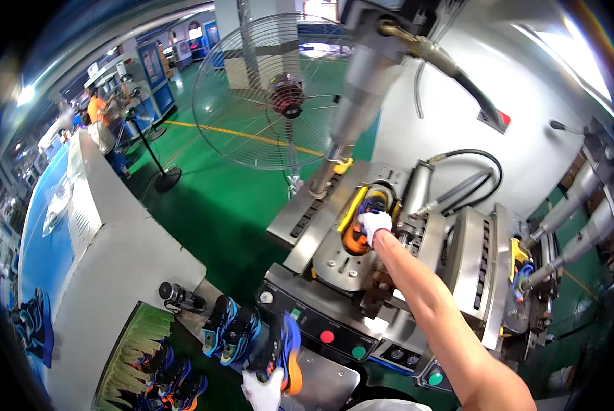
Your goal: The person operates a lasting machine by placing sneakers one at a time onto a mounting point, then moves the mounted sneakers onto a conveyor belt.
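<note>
My left hand (262, 392), in a white glove, is closed on a dark shoe (281, 353) with a blue and orange sole, held upright and slightly blurred near the lower edge. My right hand (374, 225), also gloved, reaches forward onto an orange and blue shoe (356, 240) in the oval bed of a metal pressing machine (327, 264). The fingers are closed over the middle of that shoe and partly hide it. A yellow pad (352, 209) lines the bed's left side. Left of the held shoe, a pair of dark shoes with blue soles (233, 332) stands on a ledge.
A control panel (314, 325) with red and green buttons fronts the machine; a thick metal cylinder (365, 89) slants above. A black bottle (181, 297) stands beside a grey conveyor housing (135, 253), where several shoes lie behind green flaps (125, 356). A large fan (286, 96) and people stand beyond.
</note>
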`<state>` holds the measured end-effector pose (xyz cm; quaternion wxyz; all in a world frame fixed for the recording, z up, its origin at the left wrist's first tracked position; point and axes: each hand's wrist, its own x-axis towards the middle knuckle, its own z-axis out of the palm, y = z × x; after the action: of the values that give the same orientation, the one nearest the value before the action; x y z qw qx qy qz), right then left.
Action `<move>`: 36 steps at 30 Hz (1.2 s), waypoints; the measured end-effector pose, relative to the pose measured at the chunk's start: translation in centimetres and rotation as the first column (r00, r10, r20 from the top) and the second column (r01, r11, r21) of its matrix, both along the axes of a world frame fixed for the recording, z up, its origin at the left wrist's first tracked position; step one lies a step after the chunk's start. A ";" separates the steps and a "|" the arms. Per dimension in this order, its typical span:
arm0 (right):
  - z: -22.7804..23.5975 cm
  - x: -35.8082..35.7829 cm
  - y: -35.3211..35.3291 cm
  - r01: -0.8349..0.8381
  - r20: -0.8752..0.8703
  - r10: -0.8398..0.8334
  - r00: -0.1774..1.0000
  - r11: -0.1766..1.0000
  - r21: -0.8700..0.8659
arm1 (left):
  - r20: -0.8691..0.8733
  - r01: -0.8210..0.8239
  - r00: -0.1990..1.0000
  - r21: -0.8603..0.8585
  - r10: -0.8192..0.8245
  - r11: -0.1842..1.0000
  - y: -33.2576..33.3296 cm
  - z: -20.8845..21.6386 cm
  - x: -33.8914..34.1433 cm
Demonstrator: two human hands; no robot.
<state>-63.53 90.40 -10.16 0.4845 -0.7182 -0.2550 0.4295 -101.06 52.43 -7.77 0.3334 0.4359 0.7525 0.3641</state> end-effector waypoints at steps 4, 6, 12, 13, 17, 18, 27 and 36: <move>-5.7 -4.8 5.3 0.013 0.711 0.128 0.692 0.982 -0.190 | -0.260 -0.381 0.916 -0.314 0.307 0.870 -12.0 -6.5 -0.2; -7.3 -8.3 7.6 0.056 0.835 0.125 0.535 0.982 -0.182 | -0.348 -0.561 0.827 -0.448 0.442 0.696 -16.7 -7.5 1.1; -4.2 -0.4 3.6 -0.453 0.272 0.493 0.826 0.869 -0.200 | -0.371 -0.409 0.841 0.042 0.394 0.912 -18.6 -14.6 2.6; -4.9 4.5 4.5 -0.284 -0.134 0.269 0.954 0.953 -0.109 | -0.160 -0.313 0.941 -0.074 0.299 0.947 -17.8 -14.4 1.3; -0.2 -1.5 -2.4 -0.523 0.492 0.494 0.717 0.848 -0.089 | -0.107 -0.196 0.979 -0.225 0.175 0.955 -21.4 -17.1 -1.1; 2.0 -7.2 -10.0 -0.573 0.713 0.383 0.588 0.819 0.033 | -0.003 -0.189 0.982 -0.080 0.189 0.979 -22.2 -15.7 -2.0; -2.2 -23.6 -40.8 -0.139 0.582 0.759 -0.293 0.569 -0.811 | -0.547 -0.452 0.659 0.261 0.516 0.853 -33.9 -15.5 -32.2; -7.4 -12.6 -43.8 -0.412 0.767 0.628 -0.130 0.670 -0.618 | -0.528 -0.380 0.828 -0.280 0.190 0.882 -42.6 -20.1 -59.4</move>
<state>-76.13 46.62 -17.55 -0.0774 -0.6835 -0.7249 0.0369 -160.44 9.83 -27.89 0.1510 0.3221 0.9241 0.1396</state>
